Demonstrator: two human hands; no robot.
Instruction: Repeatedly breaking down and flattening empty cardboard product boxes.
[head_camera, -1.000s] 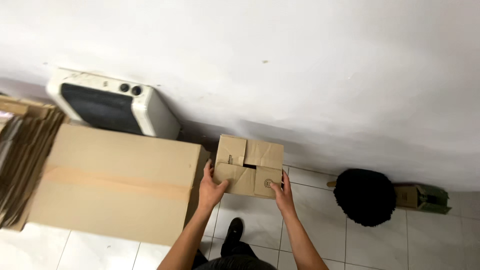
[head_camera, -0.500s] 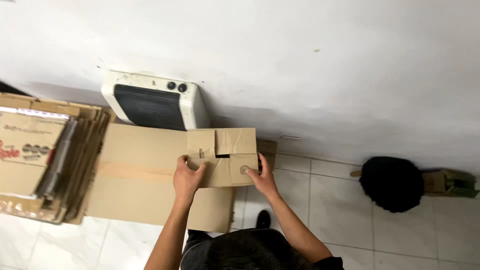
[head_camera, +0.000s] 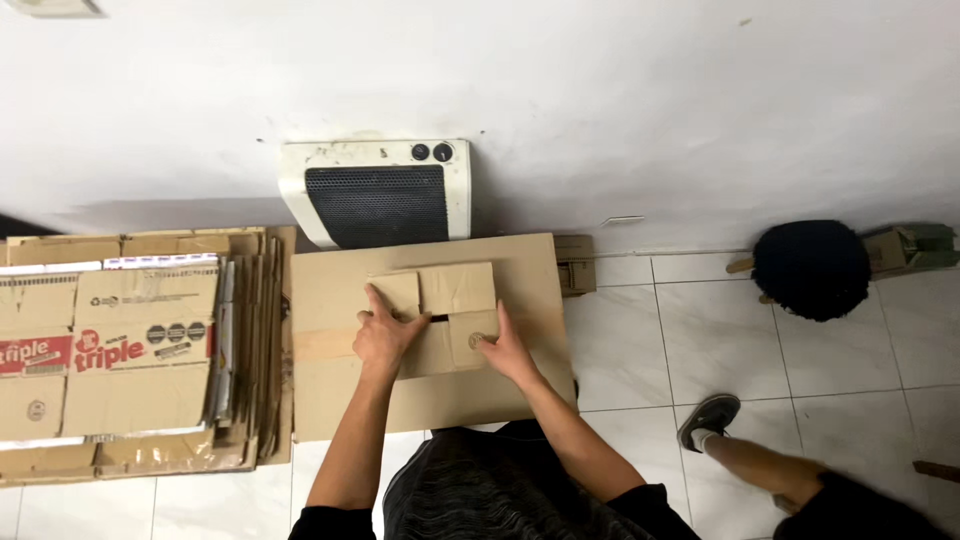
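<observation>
A small brown cardboard box (head_camera: 447, 300) rests on top of a large closed cardboard box (head_camera: 330, 300) with a tape strip across it. My left hand (head_camera: 383, 332) grips the small box's left side, fingers spread over its top flap. My right hand (head_camera: 505, 350) holds its lower right corner. Both forearms reach up from the bottom of the head view.
A white heater with a black grille (head_camera: 375, 192) leans on the white wall behind the big box. A stack of flattened cartons (head_camera: 130, 350) lies at left. A round black object (head_camera: 811, 269) sits at right. A foot in a dark shoe (head_camera: 708, 420) rests on the tiled floor.
The small box has been carried left from above the tiles and set down on the large box. Both hands stayed on it, and the view shifted left.
</observation>
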